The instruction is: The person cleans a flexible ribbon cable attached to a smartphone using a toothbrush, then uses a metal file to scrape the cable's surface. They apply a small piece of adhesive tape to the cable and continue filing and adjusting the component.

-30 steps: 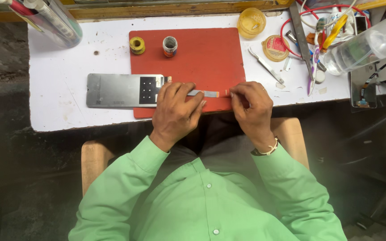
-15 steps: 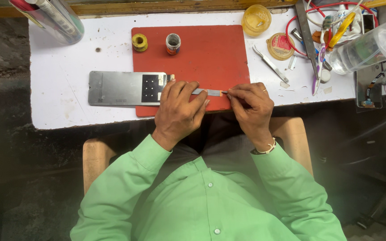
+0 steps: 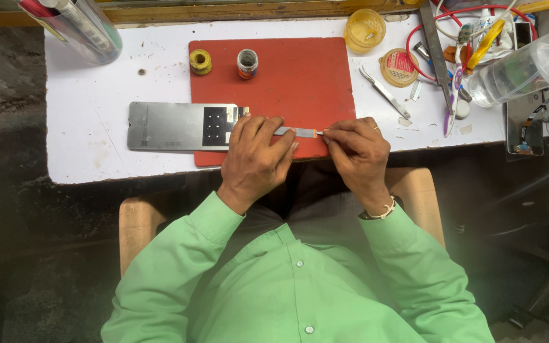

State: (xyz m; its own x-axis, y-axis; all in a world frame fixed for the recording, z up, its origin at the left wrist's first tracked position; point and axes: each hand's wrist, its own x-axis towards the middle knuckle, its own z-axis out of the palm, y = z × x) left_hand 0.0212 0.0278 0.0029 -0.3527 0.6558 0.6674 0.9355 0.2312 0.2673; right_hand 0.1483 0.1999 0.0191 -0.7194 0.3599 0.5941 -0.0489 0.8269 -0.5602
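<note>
Both hands pinched on a thin strip at the mat's front edge.
The left hand (image 3: pixel 255 155) pressed the grey strip (image 3: pixel 297 132) onto the red mat (image 3: pixel 287 82); the right hand (image 3: pixel 357 149) nipped its orange end. Too hard a pull looked likely to bend or tear it, or drag it off the table (image 3: pixel 90 108).

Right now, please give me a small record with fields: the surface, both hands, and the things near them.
Surface: white table with red rectangular mat
Left hand: presses on thin grey strip beside flat grey metal plate
Right hand: pinches the strip's far end
Behind: small yellow spool, small grey pot
Right side: metal tweezers, clear plastic bottle
</note>
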